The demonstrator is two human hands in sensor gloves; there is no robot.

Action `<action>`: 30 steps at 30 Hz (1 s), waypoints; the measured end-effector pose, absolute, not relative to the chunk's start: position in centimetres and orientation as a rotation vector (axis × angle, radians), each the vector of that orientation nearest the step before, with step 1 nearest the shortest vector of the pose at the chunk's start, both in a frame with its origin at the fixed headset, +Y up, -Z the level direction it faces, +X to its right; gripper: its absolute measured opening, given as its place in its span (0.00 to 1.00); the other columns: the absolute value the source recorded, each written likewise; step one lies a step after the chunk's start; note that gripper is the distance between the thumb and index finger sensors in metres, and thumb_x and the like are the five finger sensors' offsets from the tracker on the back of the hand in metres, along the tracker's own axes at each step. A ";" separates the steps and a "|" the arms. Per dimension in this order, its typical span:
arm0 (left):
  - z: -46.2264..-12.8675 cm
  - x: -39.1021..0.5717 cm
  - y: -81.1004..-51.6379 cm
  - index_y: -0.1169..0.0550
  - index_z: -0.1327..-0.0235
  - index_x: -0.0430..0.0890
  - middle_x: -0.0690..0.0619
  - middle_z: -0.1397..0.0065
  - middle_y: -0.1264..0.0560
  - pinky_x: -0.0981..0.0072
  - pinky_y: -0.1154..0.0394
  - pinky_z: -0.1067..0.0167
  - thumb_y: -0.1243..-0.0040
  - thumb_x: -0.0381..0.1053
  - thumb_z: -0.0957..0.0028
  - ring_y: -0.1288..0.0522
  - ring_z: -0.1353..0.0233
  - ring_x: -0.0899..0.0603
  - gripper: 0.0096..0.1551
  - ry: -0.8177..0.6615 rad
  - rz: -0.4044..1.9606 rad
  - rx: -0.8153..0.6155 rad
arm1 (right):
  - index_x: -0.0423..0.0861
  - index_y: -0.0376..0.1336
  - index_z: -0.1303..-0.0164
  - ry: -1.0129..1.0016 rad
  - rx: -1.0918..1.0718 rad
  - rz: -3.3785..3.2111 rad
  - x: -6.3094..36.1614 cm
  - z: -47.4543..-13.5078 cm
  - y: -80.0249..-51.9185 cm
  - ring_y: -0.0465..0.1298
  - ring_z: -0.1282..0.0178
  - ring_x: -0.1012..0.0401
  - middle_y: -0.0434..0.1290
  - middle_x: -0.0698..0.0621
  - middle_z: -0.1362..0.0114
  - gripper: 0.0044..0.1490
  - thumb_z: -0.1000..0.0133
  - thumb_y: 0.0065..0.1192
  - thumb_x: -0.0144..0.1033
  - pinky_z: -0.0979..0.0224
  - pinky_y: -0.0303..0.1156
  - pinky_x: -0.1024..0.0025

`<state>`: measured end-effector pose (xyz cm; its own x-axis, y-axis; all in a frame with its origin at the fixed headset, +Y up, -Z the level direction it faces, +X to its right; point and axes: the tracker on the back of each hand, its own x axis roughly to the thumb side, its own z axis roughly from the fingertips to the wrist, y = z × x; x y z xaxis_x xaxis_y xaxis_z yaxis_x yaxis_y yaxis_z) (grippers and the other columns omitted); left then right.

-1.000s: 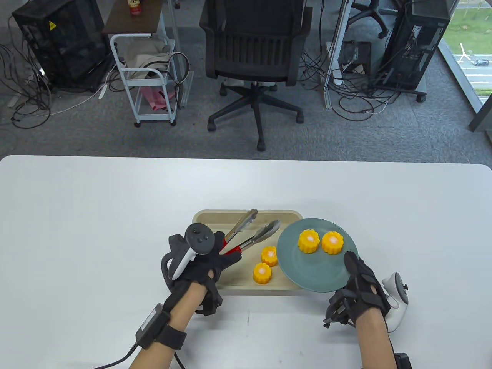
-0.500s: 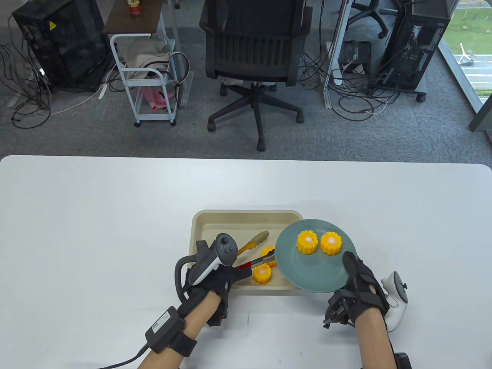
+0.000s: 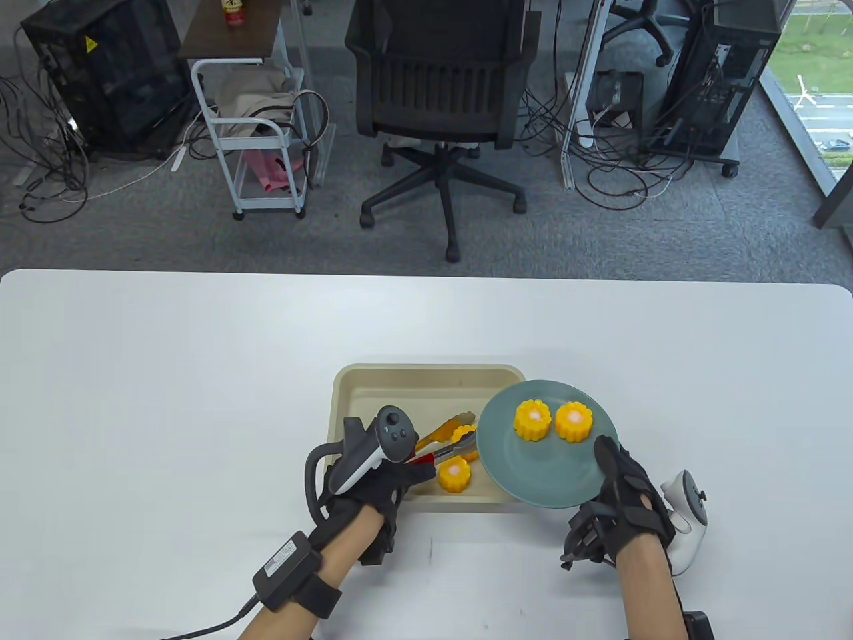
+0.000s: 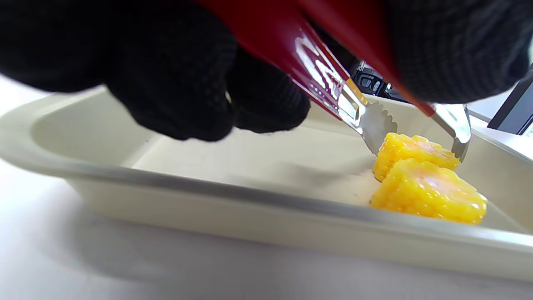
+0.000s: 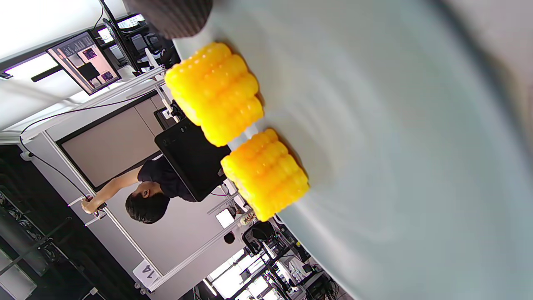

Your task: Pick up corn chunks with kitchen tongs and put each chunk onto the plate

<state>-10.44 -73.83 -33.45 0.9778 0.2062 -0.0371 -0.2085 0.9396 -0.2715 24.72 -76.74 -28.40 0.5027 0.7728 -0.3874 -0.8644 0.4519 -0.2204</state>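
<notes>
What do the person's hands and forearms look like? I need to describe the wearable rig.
Left hand and right hand wear black knit sensor gloves. Left tracker is grey-and-white, right tracker white. Forearms are bare; the left wears a black strapped box with a trailing cable.

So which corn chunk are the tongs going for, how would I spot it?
Find the beige tray beside the teal plate. Two corn chunks lie in it; the target corn chunk is the farther one, nearest the plate's rim. Unlike the near chunk, it sits between the tongs' metal tips.
</notes>
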 end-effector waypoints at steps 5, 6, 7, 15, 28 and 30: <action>-33.8 -11.4 -73.7 0.25 0.29 0.70 0.53 0.51 0.12 0.50 0.17 0.74 0.38 0.76 0.62 0.13 0.71 0.44 0.41 0.035 0.247 -0.270 | 0.46 0.54 0.25 0.245 -0.419 1.021 24.7 -28.4 -76.8 0.82 0.36 0.46 0.74 0.39 0.28 0.34 0.42 0.49 0.45 0.42 0.86 0.58; -33.9 -11.6 -73.6 0.25 0.29 0.70 0.53 0.51 0.12 0.50 0.17 0.74 0.38 0.76 0.62 0.13 0.71 0.44 0.41 0.042 0.259 -0.269 | 0.46 0.54 0.25 0.245 -0.419 1.022 24.7 -28.4 -76.8 0.82 0.36 0.46 0.74 0.39 0.28 0.34 0.42 0.49 0.45 0.42 0.86 0.58; -33.9 -11.8 -73.5 0.25 0.29 0.70 0.53 0.51 0.12 0.49 0.17 0.74 0.38 0.76 0.62 0.13 0.71 0.44 0.41 0.046 0.268 -0.265 | 0.46 0.54 0.25 0.245 -0.420 1.023 24.7 -28.4 -76.8 0.82 0.36 0.46 0.74 0.39 0.28 0.34 0.42 0.49 0.45 0.42 0.86 0.58; -34.1 -14.1 -71.1 0.24 0.29 0.70 0.53 0.52 0.12 0.49 0.17 0.75 0.38 0.76 0.62 0.13 0.72 0.44 0.41 0.079 0.398 -0.203 | 0.47 0.54 0.25 0.242 -0.424 1.025 24.7 -28.4 -76.8 0.82 0.36 0.46 0.74 0.39 0.28 0.34 0.42 0.49 0.45 0.42 0.86 0.58; -31.9 -15.0 -64.4 0.24 0.29 0.69 0.53 0.52 0.12 0.50 0.16 0.75 0.38 0.76 0.62 0.13 0.72 0.44 0.41 -0.065 0.639 -0.090 | 0.47 0.54 0.25 0.245 -0.437 1.040 24.6 -28.4 -76.9 0.82 0.35 0.46 0.74 0.39 0.28 0.34 0.42 0.49 0.45 0.41 0.86 0.58; -31.2 -14.0 -63.7 0.25 0.29 0.70 0.53 0.52 0.12 0.50 0.16 0.75 0.38 0.76 0.62 0.13 0.72 0.45 0.42 -0.138 0.659 -0.093 | 0.47 0.54 0.25 0.245 -0.440 1.039 24.6 -28.4 -77.0 0.82 0.35 0.46 0.73 0.39 0.28 0.34 0.42 0.49 0.45 0.41 0.86 0.58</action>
<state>-13.96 -63.69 -31.17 0.7818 0.6158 0.0981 -0.6034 0.7868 -0.1298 24.55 -76.96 -28.39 0.4910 0.7750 -0.3979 -0.8711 0.4314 -0.2347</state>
